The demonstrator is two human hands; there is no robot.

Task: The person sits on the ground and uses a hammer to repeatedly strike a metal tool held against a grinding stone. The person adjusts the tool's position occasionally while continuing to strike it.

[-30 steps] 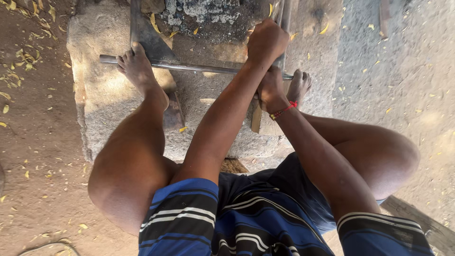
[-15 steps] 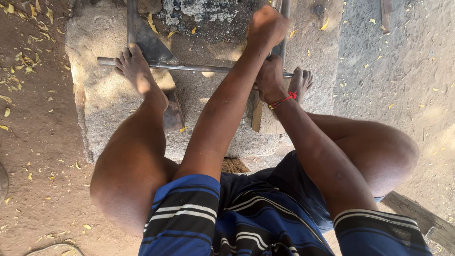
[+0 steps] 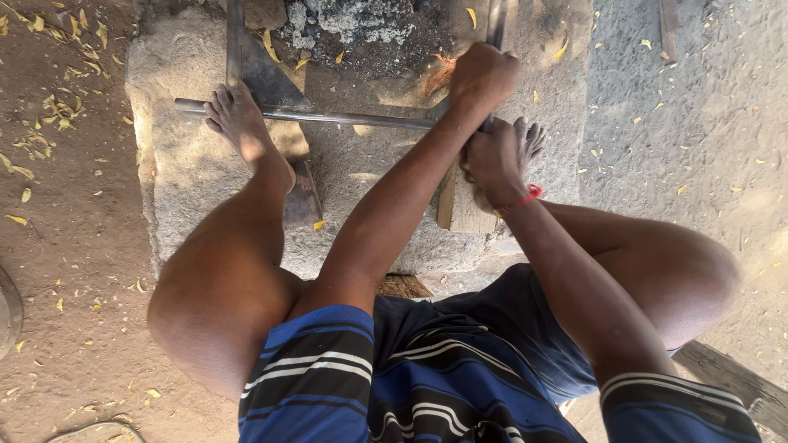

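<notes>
I squat on a rough stone block [image 3: 164,189]. My left hand [image 3: 481,78] is clenched high on an upright metal bar [image 3: 495,20]. My right hand [image 3: 492,160], with a red thread at the wrist, grips the same bar just below it. A long horizontal metal rod [image 3: 345,119] lies across the block. My left foot [image 3: 238,119] presses on the rod's left end, and my right foot [image 3: 532,135] rests behind my right hand. The bar's lower end is hidden by my hands.
A pile of grey ash [image 3: 361,20] sits at the block's far side, next to a flat dark metal plate [image 3: 250,70]. A wooden block [image 3: 460,205] lies under my right wrist. Dry yellow leaves dot the bare earth [image 3: 66,246]. A plank [image 3: 730,381] lies at the lower right.
My left hand rose a little on the bar and has come back down. Both hands stay gripped, and my feet have not moved.
</notes>
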